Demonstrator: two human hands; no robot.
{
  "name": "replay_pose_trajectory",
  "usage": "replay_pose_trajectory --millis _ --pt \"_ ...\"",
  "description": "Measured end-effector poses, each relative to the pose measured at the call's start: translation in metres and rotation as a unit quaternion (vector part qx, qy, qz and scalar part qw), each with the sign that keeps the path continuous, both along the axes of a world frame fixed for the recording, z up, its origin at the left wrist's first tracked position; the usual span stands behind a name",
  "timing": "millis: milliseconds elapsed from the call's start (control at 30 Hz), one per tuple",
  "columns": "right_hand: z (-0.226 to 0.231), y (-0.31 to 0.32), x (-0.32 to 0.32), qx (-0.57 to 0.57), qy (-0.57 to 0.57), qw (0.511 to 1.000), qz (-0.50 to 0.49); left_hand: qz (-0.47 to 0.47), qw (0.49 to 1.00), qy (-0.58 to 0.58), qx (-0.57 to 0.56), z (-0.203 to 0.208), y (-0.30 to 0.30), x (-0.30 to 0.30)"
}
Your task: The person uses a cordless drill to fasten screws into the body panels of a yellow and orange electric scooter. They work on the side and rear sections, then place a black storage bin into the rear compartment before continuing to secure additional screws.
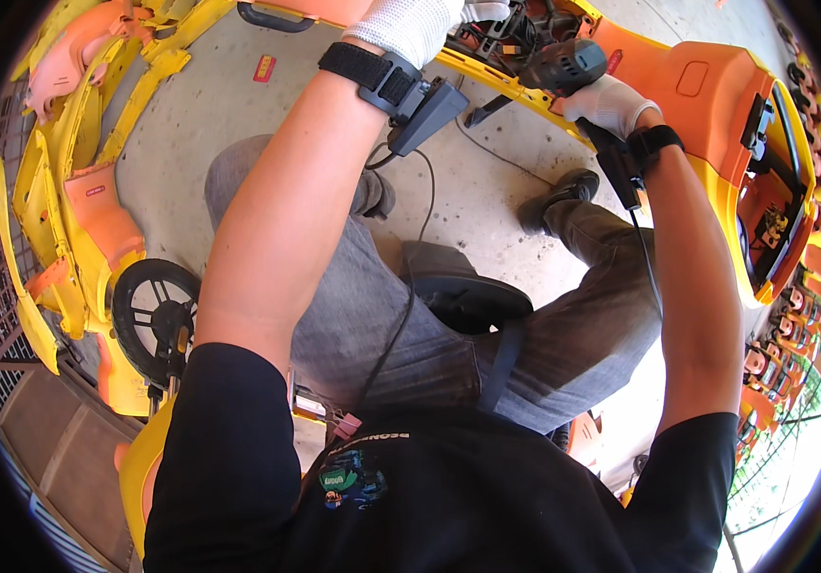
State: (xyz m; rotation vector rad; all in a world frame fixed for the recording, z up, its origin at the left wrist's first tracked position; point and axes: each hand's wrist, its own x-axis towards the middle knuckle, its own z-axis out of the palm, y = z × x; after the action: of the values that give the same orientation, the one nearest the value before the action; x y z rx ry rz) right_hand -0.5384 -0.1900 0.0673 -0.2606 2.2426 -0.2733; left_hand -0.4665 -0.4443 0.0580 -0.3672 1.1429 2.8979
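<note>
A dark cordless drill (563, 67) is gripped in my right hand (606, 103), which wears a white knit glove. The drill's head lies over the yellow rim of an orange-and-yellow vehicle body (654, 72). Beside the drill, dark wiring and parts (496, 33) show in an opening of that body. My left hand (415, 27), also in a white glove, is at the upper edge by this opening. Its visible fingers point right and are pressed together; the picture's edge cuts off part of the hand, and anything held there is hidden. Black straps with devices circle both wrists.
Yellow and orange body panels (95, 205) stand at the left, near a black spoked wheel (155, 315). Thin cables (430, 205) hang from the wrist devices past my legs. A red tag (263, 68) lies on the concrete floor. Many orange vehicles (792, 334) stand far right.
</note>
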Motion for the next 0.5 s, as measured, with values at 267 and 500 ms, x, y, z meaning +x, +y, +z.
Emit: replay_pose_trajectory --millis 267,500 --pt "0.006 -0.023 0.004 0.041 0.053 0.993 0.094 0.007 0.999 0.006 -0.032 0.006 0.000 0.004" --pt "0.024 -0.054 0.015 0.171 0.114 0.941 0.269 0.007 0.991 -0.060 -0.116 0.029 0.006 0.007"
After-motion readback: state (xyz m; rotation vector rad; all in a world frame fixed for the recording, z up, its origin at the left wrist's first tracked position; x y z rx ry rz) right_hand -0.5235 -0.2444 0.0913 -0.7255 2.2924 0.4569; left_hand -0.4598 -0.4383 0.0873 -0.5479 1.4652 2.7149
